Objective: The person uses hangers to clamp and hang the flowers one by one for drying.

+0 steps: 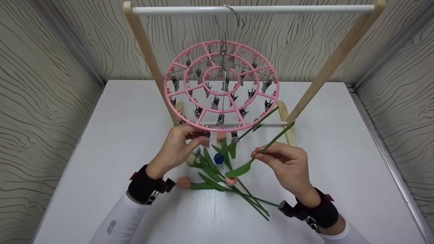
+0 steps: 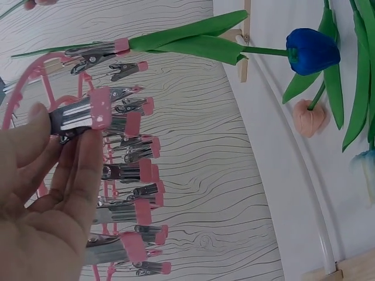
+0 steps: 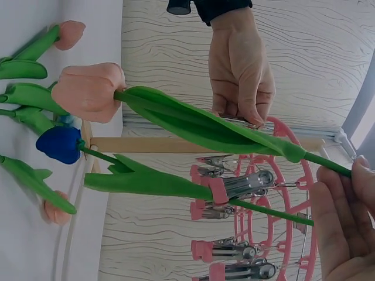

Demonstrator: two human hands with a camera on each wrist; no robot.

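My left hand [image 1: 173,149] grips a metal clip [image 2: 76,117] with pink tips, on the near rim of a round pink clip hanger [image 1: 222,130]. Between the thumb and fingers of my right hand [image 1: 286,166] is the stem of a peach artificial tulip [image 3: 91,93]. That tulip is held bloom down, its stem end slanting up to the right, apart from the gripped clip. Beside it a blue tulip [image 2: 313,51] hangs bloom down, held by a neighbouring clip [image 3: 240,186] where the leaves meet the stem.
Several more tulips, among them a peach one [image 1: 184,183], lie on the white table [image 1: 125,112] below the hanger. A wooden stand [image 1: 145,51] with a white top bar [image 1: 298,9] holds the hanger by its metal hook [image 1: 234,13]. Many other clips dangle from the rings.
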